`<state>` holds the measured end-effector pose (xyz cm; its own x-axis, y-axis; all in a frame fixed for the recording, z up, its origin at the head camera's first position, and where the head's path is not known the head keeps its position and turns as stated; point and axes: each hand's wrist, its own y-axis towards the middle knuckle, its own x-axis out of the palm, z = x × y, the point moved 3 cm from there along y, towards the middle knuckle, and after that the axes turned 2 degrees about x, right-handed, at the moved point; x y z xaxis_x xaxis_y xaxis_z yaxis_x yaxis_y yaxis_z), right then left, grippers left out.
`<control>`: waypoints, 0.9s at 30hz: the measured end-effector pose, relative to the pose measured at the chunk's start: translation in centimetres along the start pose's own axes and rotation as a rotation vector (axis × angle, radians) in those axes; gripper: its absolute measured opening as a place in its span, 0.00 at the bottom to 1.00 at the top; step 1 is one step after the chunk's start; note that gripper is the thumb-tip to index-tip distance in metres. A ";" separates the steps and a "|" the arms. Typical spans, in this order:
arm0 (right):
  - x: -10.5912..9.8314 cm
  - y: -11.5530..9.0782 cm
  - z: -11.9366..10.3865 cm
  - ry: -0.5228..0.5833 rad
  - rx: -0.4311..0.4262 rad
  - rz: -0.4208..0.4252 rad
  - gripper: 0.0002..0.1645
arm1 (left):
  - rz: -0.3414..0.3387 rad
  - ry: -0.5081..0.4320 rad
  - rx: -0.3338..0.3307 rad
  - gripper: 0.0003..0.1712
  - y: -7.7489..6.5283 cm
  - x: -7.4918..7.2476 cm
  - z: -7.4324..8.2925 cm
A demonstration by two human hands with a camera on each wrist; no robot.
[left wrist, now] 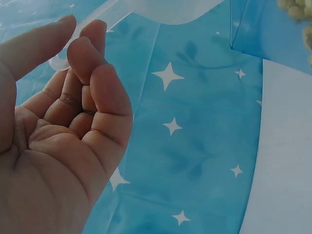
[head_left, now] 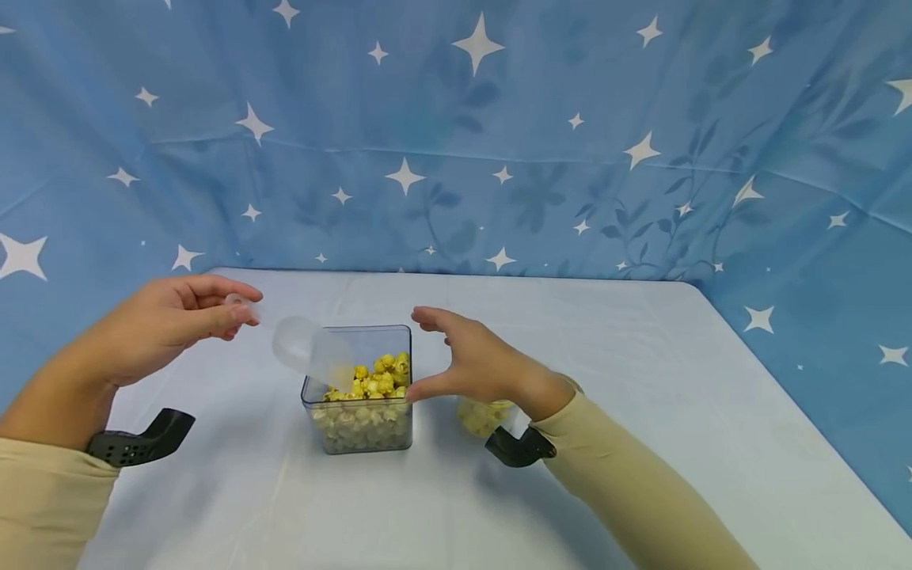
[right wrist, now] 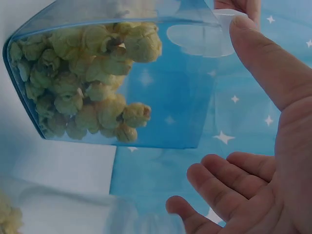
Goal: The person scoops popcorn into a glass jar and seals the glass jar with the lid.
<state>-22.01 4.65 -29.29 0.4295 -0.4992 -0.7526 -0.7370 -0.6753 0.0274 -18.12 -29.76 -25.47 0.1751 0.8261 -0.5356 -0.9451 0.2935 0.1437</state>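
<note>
A translucent white plastic scoop (head_left: 331,356) tilts into the left side of a clear square container (head_left: 356,339). My left hand (head_left: 174,321) pinches the handle's end between thumb and fingertips; the left wrist view shows a ring-like handle end (left wrist: 59,63). Yellow popcorn (head_left: 378,380) lies in the container, heaped toward its right side. My right hand (head_left: 477,356) stands at the container's right side, thumb and fingers spread apart, thumb near the front right corner. In the right wrist view its palm is bare, fingers (right wrist: 229,185) relaxed. Whether the thumb touches the rim I cannot tell.
Partly hidden under my right wrist, a clear rounded container (head_left: 486,416) with popcorn stands on the white tabletop (head_left: 641,380). A blue cloth with white stars (head_left: 456,158) hangs behind the table. Black wrist mounts (head_left: 138,447) sit on both arms.
</note>
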 end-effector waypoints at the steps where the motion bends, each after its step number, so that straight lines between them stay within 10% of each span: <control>1: 0.1 0.1 0.0 0.000 0.003 -0.005 0.62 | -0.003 0.010 -0.002 0.17 0.1 0.0 0.1; 27: 1.3 0.7 -0.5 -0.013 0.001 -0.056 0.66 | -0.027 0.393 -0.083 0.20 1.4 1.7 5.4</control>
<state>-21.74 3.26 -29.90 0.4636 -0.4533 -0.7613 -0.7126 -0.7014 -0.0163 -17.65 -25.30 -21.69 0.0969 0.5672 -0.8179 -0.9633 0.2600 0.0661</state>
